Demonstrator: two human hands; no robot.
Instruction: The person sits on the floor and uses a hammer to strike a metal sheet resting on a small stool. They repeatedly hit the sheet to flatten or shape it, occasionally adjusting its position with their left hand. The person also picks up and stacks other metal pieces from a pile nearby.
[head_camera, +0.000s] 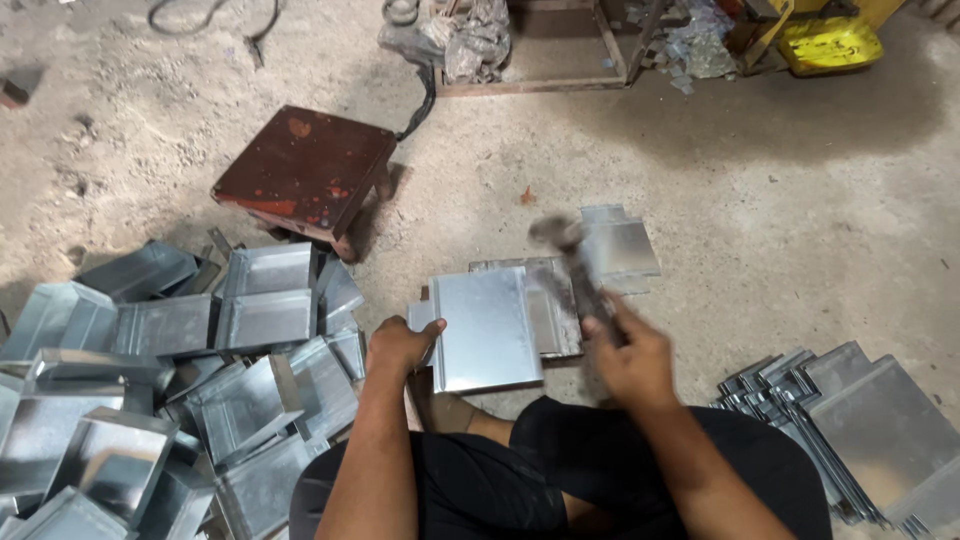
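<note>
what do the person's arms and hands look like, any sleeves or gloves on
Both arms are bare from the bottom edge of the picture to the fingers: no sleeves reach the forearms. The left hand and right hand wear no gloves, and no watch, ring or band shows on either. The right hand is blurred, so small details cannot be told.

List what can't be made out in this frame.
- Hammer: blurred by motion in the head view, so its head shape is unclear.
- Right hand: also blurred, so its grip is indistinct.
- Left hand fingertips: hidden under the metal sheet.
- Flat sheet stack: cut off by the right edge.
</note>
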